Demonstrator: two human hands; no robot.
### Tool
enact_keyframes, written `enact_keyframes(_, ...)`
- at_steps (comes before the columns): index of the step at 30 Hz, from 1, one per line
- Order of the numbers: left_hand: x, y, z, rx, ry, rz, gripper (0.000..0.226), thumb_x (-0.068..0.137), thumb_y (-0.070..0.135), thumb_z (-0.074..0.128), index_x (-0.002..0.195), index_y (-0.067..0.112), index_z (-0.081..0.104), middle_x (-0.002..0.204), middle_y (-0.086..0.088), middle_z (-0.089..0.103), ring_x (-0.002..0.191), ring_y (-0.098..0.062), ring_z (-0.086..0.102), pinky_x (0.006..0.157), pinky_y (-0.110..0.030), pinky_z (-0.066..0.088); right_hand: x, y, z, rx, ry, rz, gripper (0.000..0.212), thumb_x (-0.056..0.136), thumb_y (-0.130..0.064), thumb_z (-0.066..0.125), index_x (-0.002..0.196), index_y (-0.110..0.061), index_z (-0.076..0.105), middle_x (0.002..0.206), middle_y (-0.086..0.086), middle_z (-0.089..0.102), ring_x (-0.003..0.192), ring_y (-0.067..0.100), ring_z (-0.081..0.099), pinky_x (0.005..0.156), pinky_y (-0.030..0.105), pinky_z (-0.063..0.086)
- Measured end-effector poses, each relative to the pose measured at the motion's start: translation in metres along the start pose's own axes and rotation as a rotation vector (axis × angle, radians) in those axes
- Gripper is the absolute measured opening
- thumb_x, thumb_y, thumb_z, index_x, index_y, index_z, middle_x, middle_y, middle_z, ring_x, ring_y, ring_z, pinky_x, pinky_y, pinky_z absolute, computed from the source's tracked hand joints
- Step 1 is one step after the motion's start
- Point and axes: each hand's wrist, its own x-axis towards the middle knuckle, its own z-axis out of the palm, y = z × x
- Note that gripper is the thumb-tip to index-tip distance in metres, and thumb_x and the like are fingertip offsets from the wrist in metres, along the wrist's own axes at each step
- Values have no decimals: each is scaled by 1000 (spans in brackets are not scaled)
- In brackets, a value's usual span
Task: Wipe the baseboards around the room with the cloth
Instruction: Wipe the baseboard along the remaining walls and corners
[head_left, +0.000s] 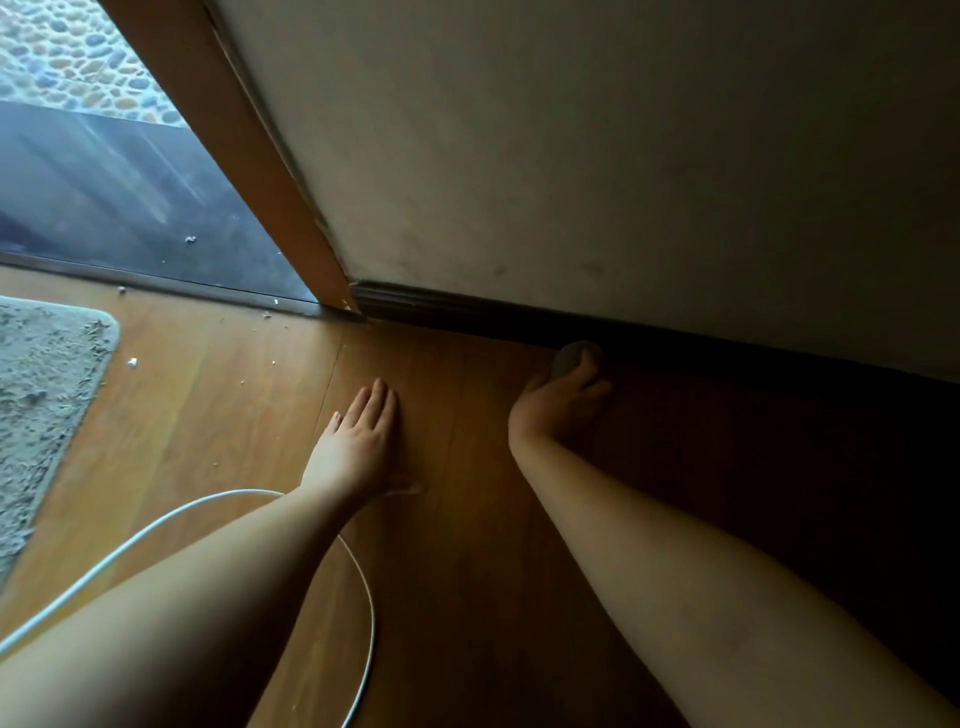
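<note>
gripping the cloth (569, 358) against the baseboard (467, 312), right hand (563, 397); left hand (363, 431) flat on floor (467, 519).

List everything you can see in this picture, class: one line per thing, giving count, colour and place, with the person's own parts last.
cloth: one, grey, wadded against the baseboard
baseboard: one, dark, along the foot of the wall
wall: one, off-white, upper right
door frame: one, light wood, left of the wall
floor: one, brown wood
rug: one, grey, far left
cable: one, white, looped under the left arm
left hand: flat on the floor
right hand: grips the cloth
</note>
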Motion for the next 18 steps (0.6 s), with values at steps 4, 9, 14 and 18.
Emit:
enact_keyframes(4, -2, -2, 1, 8, 5, -6, 136, 65, 81, 61, 154, 15, -18, 157, -4, -27, 151, -22, -14, 123, -42, 7, -2, 11, -9, 7, -116, -222, 60, 92, -21, 64, 145, -24, 37, 141, 11, 37, 124, 31, 46, 95, 38, 49)
enact_keyframes(9, -2, 0, -2, 5, -9, -9, 136, 66, 81, 61, 154, 14, -19, 152, -2, -32, 151, -22, -15, 123, -42, 7, -2, 25, -19, 107, -242, -397, 78, 89, -30, 69, 154, -20, 26, 149, 8, 34, 132, 25, 43, 99, 34, 45)
enact_keyframes(14, -1, 0, -2, 9, -13, -13, 137, 66, 83, 59, 153, 14, -20, 152, -2, -32, 151, -22, -16, 124, -44, 7, 25, 44, -35, 156, -128, -84, 69, 94, -34, 62, 152, -16, 31, 153, 10, 31, 138, 31, 36, 109, 45, 41)
enact_keyframes(18, 2, 1, 0, 20, -23, -17, 137, 67, 81, 61, 153, 13, -22, 154, -5, -32, 150, -23, -18, 123, -45, 6, 27, 33, -29, 87, -97, -36, 63, 95, -33, 60, 150, -17, 34, 149, 10, 35, 137, 32, 35, 109, 50, 39)
